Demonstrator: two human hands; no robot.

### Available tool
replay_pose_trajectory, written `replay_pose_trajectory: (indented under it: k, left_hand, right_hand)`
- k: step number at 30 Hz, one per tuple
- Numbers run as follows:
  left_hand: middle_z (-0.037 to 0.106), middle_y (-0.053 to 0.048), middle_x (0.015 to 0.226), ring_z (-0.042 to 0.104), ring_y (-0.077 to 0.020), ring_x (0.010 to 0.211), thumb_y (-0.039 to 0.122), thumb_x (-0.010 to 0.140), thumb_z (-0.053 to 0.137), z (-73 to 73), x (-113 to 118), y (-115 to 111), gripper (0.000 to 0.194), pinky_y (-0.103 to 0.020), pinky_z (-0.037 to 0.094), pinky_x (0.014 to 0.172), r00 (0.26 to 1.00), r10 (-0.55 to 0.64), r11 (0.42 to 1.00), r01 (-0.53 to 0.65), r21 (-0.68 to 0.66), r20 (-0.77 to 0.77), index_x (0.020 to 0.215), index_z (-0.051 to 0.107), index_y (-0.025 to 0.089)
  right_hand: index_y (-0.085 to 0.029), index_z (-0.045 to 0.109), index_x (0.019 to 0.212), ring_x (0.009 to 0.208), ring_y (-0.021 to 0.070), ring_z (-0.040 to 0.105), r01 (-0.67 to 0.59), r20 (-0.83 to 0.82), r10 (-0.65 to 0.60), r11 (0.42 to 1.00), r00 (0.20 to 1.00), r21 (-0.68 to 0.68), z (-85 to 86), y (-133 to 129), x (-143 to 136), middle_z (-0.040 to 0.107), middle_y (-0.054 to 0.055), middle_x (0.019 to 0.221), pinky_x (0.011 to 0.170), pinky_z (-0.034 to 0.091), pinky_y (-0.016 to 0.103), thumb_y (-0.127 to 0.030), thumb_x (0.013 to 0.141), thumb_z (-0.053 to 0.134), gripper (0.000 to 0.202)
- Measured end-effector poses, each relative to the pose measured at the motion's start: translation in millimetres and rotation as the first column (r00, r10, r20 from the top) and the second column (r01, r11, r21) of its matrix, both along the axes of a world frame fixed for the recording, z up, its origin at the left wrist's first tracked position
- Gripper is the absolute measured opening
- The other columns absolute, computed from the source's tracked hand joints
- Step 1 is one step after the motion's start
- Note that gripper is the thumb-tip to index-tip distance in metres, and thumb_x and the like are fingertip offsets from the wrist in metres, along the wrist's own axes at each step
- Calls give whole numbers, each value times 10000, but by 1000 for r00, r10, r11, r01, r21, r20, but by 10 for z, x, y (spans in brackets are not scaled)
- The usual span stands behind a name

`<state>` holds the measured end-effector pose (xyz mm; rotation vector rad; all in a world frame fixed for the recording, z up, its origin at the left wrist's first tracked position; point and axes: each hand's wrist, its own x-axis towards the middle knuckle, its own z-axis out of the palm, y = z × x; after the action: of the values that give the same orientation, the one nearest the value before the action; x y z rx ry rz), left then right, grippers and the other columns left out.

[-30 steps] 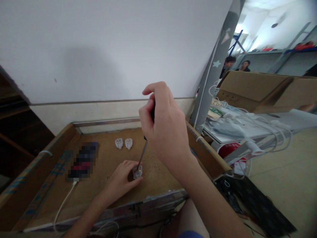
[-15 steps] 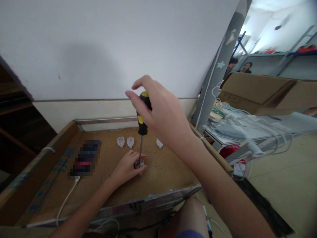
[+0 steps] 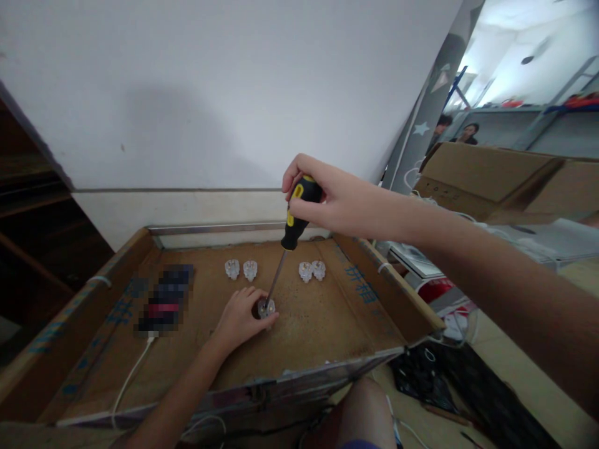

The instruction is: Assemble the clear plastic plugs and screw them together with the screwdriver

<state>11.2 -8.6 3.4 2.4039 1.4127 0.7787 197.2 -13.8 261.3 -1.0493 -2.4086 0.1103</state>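
Note:
My right hand (image 3: pixel 311 193) is wrapped round the black and yellow handle of a screwdriver (image 3: pixel 292 232). The tool leans to the right, and its shaft runs down to a small clear plastic piece with metal contacts (image 3: pixel 267 308), perhaps a plug part. My left hand (image 3: pixel 246 313) pinches that piece between thumb and fingers against the cardboard. Behind it lie two similar clear pieces (image 3: pixel 249 270) side by side, and another pair of clear pieces (image 3: pixel 306 271) sits further right. The screwdriver's tip is too small to make out exactly.
The work surface is a shallow cardboard tray (image 3: pixel 374 257) with raised sides. A blurred-out phone (image 3: pixel 166 299) with a white cable (image 3: pixel 128 383) lies at its left. A white wall (image 3: pixel 210 93) stands behind. An open cardboard box (image 3: pixel 486 174) and two people are at the right.
My right hand has moved right and its fingers have closed round the handle, tilting the screwdriver from nearly upright to the right. The left hand still holds the clear piece in place.

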Motion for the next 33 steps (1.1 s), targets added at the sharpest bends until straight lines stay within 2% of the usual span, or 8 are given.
replay_pose_trajectory:
  k: [5,8,11,14,19,23,29,33]
  left_hand:
    - [636,-38,910,577,-216,877,402,759,612,-15,-25,2,268,-354,428,806,998,-41,999,43,-33,47,936,598,202]
    - [641,-44,938,577,-224,901,397,763,612,-1,-31,-19,279,-359,430,816,998,-42,998,44,-42,49,961,597,201]
    - [639,-60,966,574,-239,930,441,738,639,1,-40,-31,366,-370,432,837,997,-57,997,59,-57,45,1000,595,189]
    - [635,-68,990,571,-250,947,469,712,661,-12,-51,-29,437,-381,433,851,997,-71,994,74,-75,38,1038,588,188]
    - [636,-57,1007,577,-250,944,424,714,660,-36,-56,-24,497,-384,439,847,997,-47,996,51,-71,56,1144,532,208]
    - [634,-55,992,579,-250,940,406,715,653,-51,-49,-26,468,-382,445,840,998,-35,997,38,-63,57,1124,537,209]
    - [635,-54,996,582,-239,934,414,714,653,-71,-48,-23,459,-375,449,835,994,-44,996,51,-75,101,1106,543,204]
    - [642,-52,994,587,-234,927,408,718,651,-63,-54,-33,427,-366,451,825,993,-32,997,40,-70,117,1082,554,207]
  right_hand:
    - [-195,518,953,711,146,499,-11,211,-16,992,977,124,68,-127,-8,555,25,831,677,397,291,-289,795,580,194]
    - [-199,524,984,674,130,492,-38,282,9,995,959,98,90,-186,-22,541,36,898,643,400,277,-247,764,609,240]
    - [-214,510,1047,632,112,480,-13,286,-5,998,958,63,87,-229,-13,523,42,972,600,401,269,-249,722,647,354]
    - [-225,526,1027,624,117,478,14,300,-48,994,953,112,76,-250,12,523,33,936,602,402,282,-301,747,632,308]
    - [-218,502,1030,624,102,485,-3,280,-15,998,960,64,78,-301,39,511,44,1007,566,404,256,-209,721,631,335]
    - [-216,485,1073,578,90,468,48,325,-94,988,941,147,54,-351,3,504,49,1013,547,381,260,-305,758,614,352]
    - [-192,464,1067,607,91,468,38,206,-54,996,977,82,4,-407,-59,488,62,1041,556,399,256,-160,716,597,378]
    - [-190,447,1142,596,97,457,60,266,-94,989,959,136,13,-439,-84,498,71,1059,571,392,273,-267,762,578,410]
